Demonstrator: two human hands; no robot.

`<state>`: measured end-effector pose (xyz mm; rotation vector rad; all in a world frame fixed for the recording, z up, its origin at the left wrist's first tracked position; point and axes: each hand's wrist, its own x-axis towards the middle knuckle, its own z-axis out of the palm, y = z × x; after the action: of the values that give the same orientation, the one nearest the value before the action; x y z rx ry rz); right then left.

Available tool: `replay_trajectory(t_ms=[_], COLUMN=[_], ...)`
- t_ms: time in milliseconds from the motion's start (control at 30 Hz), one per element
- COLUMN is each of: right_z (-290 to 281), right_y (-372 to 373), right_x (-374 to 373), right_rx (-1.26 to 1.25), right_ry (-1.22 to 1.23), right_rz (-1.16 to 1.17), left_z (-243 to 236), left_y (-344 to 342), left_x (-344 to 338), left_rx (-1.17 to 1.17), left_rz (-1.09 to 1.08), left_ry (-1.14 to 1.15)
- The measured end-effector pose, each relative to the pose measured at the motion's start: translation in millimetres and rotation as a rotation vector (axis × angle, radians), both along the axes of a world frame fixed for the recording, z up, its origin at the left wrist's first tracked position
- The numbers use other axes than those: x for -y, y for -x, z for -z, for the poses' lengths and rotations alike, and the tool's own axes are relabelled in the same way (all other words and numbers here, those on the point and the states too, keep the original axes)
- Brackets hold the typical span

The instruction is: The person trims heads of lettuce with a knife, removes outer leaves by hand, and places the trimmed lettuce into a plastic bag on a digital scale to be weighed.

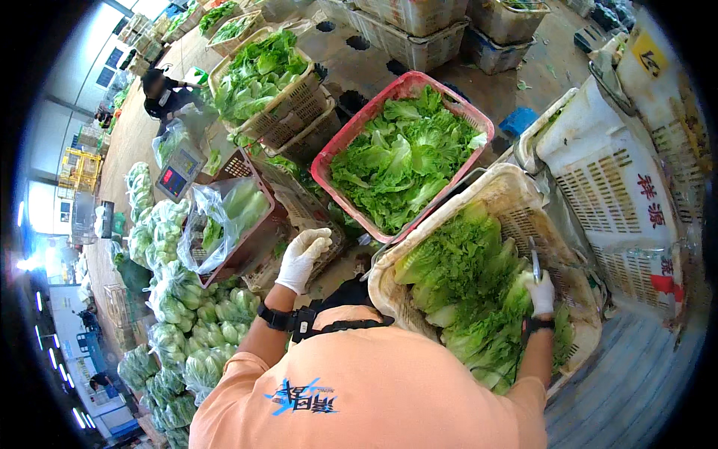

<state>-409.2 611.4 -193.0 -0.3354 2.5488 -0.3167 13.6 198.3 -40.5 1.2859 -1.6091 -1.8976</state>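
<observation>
My left hand, in a white glove, hangs in the air left of the crates. Its fingers are loosely bent, and nothing shows in them. On the right, my white-gloved right hand is closed on a slim silvery metal tool that points up from the fist; its exact kind is unclear. That hand is over the leafy lettuce heads in a worn cream-coloured crate. Beyond it, a red-pink crate is heaped with loose green lettuce leaves.
Left stands a dark red crate with a plastic bag of greens, near a digital scale. Bagged vegetables pile up at far left. A person in dark clothes works behind. Tall white crates stand right.
</observation>
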Motion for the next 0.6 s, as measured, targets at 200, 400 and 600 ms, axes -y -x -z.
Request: replay_trajectory(t_ms=[200,400,600], right_z=[-117,-229,-257], right_y=[-68,-136,-193], right_x=[4,131,279], right_rx=[-0.069,0.189,0.530], right_ry=[0.528,1.178,1.365], right_rz=[0.172,0.128,0.064], left_z=[-10,-40,-56], left_y=[73,161,128], left_x=[-9,-36,37], left_rx=[-0.165,-0.490,-0.749], left_rz=[0.327,0.975,0.789], left_ry=[-0.071,0.410,-0.466])
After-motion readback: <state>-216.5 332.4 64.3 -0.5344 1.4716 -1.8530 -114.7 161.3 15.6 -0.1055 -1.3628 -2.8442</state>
